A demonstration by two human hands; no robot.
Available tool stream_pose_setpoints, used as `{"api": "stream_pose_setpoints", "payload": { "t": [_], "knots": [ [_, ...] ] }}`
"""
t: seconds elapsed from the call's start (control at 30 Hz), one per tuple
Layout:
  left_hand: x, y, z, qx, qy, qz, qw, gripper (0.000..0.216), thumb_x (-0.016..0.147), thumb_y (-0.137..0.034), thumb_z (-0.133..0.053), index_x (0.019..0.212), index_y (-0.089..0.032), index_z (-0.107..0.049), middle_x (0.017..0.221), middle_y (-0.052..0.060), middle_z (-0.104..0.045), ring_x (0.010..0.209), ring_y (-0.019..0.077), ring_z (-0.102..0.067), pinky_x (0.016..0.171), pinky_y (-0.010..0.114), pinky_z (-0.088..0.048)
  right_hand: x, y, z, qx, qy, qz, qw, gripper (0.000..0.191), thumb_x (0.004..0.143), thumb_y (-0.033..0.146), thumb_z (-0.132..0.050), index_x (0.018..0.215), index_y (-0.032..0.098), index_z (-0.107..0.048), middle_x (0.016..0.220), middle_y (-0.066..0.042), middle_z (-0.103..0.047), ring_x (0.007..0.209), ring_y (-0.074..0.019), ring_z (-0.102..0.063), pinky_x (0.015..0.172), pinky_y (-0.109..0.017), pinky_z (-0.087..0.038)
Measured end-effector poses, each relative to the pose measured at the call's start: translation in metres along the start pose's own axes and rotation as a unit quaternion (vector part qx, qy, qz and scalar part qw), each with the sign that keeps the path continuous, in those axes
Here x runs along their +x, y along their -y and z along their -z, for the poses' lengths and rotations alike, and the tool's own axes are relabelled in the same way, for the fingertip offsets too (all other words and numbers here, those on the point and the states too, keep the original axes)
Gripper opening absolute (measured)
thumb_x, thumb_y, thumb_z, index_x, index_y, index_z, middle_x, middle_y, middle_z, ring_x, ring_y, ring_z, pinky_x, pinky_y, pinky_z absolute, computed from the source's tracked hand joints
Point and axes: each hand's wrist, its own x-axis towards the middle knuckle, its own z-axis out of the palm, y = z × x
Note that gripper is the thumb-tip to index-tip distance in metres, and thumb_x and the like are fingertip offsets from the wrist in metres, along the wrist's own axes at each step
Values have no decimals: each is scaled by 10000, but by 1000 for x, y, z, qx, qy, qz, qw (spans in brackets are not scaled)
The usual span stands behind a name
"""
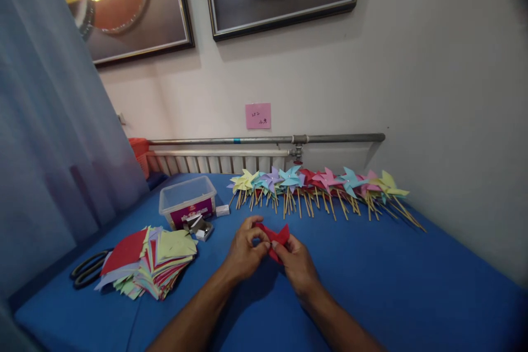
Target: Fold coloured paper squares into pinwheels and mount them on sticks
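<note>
Both hands meet over the blue-covered table around a folded red paper pinwheel (282,236). My left hand (246,247) has thumb and forefinger pinched together at the pinwheel's middle; whether a small pin sits between those fingertips I cannot make out. From the other side, my right hand (297,264) grips the paper, its thumb pressed near the centre. Part of the red paper is hidden behind the fingers. No stick shows on this pinwheel.
Finished pinwheels (291,177) on sticks lie in a row along the wall. To the left are a stack of cut coloured paper (165,258), black-handled scissors (88,269), a clear plastic box (187,195), an opened small box (202,229) and a small white box (223,210).
</note>
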Motion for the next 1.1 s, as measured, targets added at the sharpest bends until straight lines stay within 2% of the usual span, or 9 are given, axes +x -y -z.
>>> {"api": "stream_pose_setpoints", "payload": {
  "t": [0.13,0.27,0.5,0.6,0.73,0.9,1.1],
  "knots": [
    [1,2,-3,-30,-12,24,999,144,800,-70,-654,726,-187,-695,1386,91,-607,1281,243,-584,1089,370,-472,0,-2,1,-11,14,7,1000,239,723,406,-755,865,214,-740,790,-38,-762,743,-228,-671,682,-313,-511],
    [1,1,-5,-43,-23,48,998,142,802,-86,-656,698,-181,-675,1279,98,-663,1167,225,-641,994,342,-527,1,-4,2,-22,18,14,999,259,734,422,-747,871,202,-738,783,-31,-752,713,-206,-645,660,-296,-486],
    [1,-2,-3,-56,-24,43,997,129,784,-88,-645,691,-174,-663,1194,75,-690,1065,201,-662,869,284,-546,1,-3,4,-7,54,18,998,317,749,450,-742,942,198,-745,855,-56,-765,806,-238,-668,765,-342,-516],
    [1,-1,-3,-74,-19,47,996,125,778,-88,-641,684,-168,-656,1171,77,-691,1010,188,-668,789,255,-539,0,-1,4,-4,52,15,999,322,734,439,-757,947,198,-748,852,-57,-763,802,-238,-671,787,-352,-519],
    [1,0,-4,-104,-27,42,993,129,758,-84,-645,659,-167,-645,1106,71,-694,974,182,-659,783,254,-523,0,0,3,8,52,8,999,346,710,452,-772,936,193,-741,862,-64,-768,804,-241,-681,801,-363,-528],
    [0,1,-5,-133,-38,25,990,125,737,-90,-646,638,-166,-637,1000,60,-682,928,177,-642,754,250,-498,2,0,4,-16,53,19,998,328,720,488,-765,865,195,-732,818,-48,-760,797,-235,-682,768,-344,-534],
    [-1,0,-5,-145,-41,34,988,106,732,-121,-657,637,-168,-647,997,65,-665,885,177,-629,677,243,-461,3,-1,4,-18,54,30,998,328,702,471,-786,871,195,-733,780,-33,-743,754,-213,-659,717,-319,-514]
  ]
}}
